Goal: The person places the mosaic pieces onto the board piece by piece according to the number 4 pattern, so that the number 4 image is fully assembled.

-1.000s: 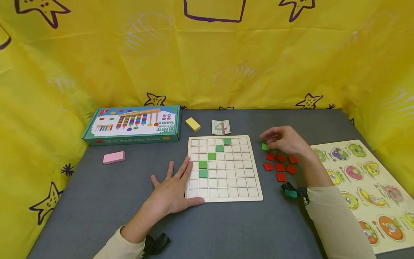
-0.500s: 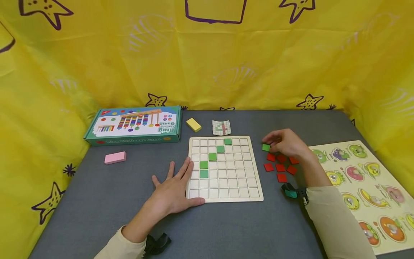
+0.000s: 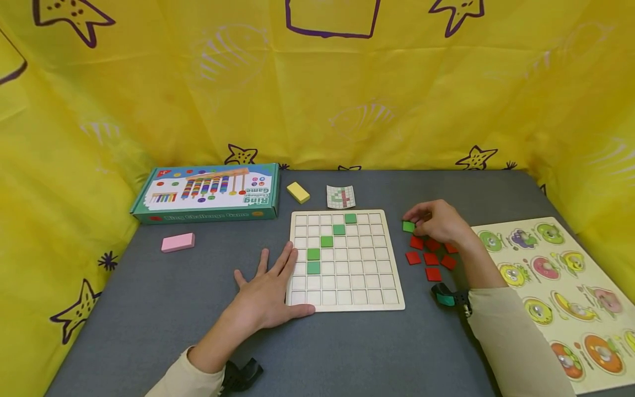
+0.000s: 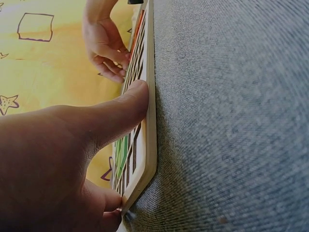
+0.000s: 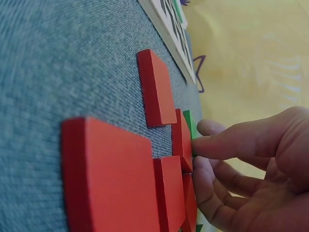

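Observation:
A pale wooden grid board lies on the grey table, with several green square tiles set in its cells in a stepped line. My left hand rests spread at the board's lower left; its thumb lies on the front edge, as the left wrist view shows. To the right of the board, my right hand pinches a loose green tile between thumb and fingers, low over the table. Several red tiles lie loose just in front of that hand. In the right wrist view the green tile is mostly hidden behind red ones.
Behind the board lie a small printed pattern card and a yellow block. A game box and a pink block are at the left. A fruit puzzle board lies under the right forearm's side.
My right hand has lowered slightly and closed its fingers at the green tile. The left hand stays on the board. The head view has shifted a little.

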